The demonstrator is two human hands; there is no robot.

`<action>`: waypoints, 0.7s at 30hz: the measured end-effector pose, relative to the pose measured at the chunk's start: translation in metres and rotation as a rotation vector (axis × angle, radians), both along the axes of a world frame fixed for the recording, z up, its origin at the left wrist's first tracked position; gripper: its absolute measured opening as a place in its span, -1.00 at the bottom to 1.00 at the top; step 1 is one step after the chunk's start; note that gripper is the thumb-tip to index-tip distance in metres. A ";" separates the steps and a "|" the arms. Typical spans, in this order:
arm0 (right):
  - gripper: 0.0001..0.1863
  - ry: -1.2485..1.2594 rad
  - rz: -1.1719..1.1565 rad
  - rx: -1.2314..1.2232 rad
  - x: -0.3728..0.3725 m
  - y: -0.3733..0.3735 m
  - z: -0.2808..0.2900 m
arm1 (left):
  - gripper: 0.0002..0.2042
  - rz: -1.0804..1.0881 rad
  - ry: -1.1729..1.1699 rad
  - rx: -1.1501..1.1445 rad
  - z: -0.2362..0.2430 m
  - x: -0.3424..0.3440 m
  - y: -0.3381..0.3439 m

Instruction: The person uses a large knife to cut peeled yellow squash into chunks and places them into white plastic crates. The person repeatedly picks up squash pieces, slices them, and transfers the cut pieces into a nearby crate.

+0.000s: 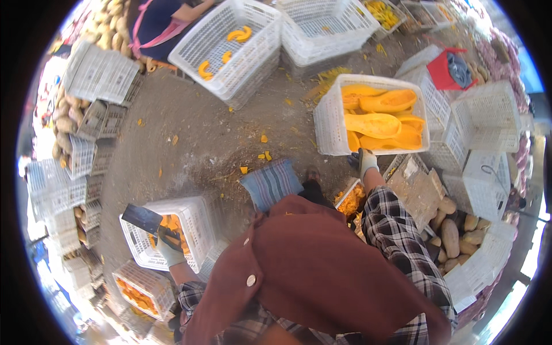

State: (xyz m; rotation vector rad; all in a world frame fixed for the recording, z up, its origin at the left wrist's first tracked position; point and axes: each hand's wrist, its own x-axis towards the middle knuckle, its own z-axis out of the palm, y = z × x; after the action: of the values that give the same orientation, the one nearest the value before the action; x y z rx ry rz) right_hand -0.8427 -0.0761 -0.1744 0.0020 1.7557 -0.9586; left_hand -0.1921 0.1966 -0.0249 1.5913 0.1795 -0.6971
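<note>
My left hand (169,246), in a pale glove with dark fingers, is closed around a cleaver with a broad dark blade (142,218). It hangs over a white crate (198,224) with orange squash pieces (174,223) inside. On the other side, my right hand (364,162), gloved the same way, grips the near rim of a white plastic crate (330,123). Large peeled orange squash halves (374,125) fill that crate, some hollowed out. Part of the right fingers blends into the shadow below the rim.
White crates (230,86) with a few orange pieces stand ahead, near a person (161,26). Stacked crates (483,115) and whole squashes (451,238) lie at right, beside a board (415,192). A striped cushion (271,185) lies before me. More crates (52,178) line the left.
</note>
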 end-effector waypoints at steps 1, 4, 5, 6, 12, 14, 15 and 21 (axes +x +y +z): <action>-0.65 -0.005 -0.027 -0.015 -0.009 -0.003 -0.011 | -0.87 -0.034 -0.014 0.052 -0.002 -0.014 -0.017; -0.51 0.557 0.305 -0.040 -0.062 -0.032 -0.021 | -0.86 -0.139 0.013 0.056 0.000 -0.076 -0.067; -0.45 0.809 0.475 0.014 -0.076 -0.040 -0.023 | -0.86 -0.138 0.030 0.080 0.003 -0.093 -0.080; -0.42 0.960 0.474 -0.008 -0.099 -0.047 -0.022 | -0.86 -0.098 0.054 0.108 0.006 -0.117 -0.083; -0.49 1.153 0.596 0.139 -0.227 -0.082 -0.049 | -0.90 -0.220 -0.024 0.276 0.028 -0.195 -0.114; -0.49 0.924 0.690 0.027 -0.251 -0.089 -0.062 | -0.91 -0.158 -0.012 0.375 0.035 -0.213 -0.113; -0.49 0.765 0.677 0.008 -0.260 -0.091 -0.064 | -0.91 -0.215 -0.049 0.332 0.038 -0.220 -0.113; -0.48 -0.029 0.452 -0.002 -0.271 -0.092 -0.041 | -0.92 -0.193 -0.078 0.362 0.042 -0.240 -0.132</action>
State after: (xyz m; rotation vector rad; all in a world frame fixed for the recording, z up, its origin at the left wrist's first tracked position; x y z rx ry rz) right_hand -1.1138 -0.1677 -0.2151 -0.3654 1.6320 -0.6249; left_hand -0.4324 0.0641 0.0174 1.9984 0.0992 -0.7809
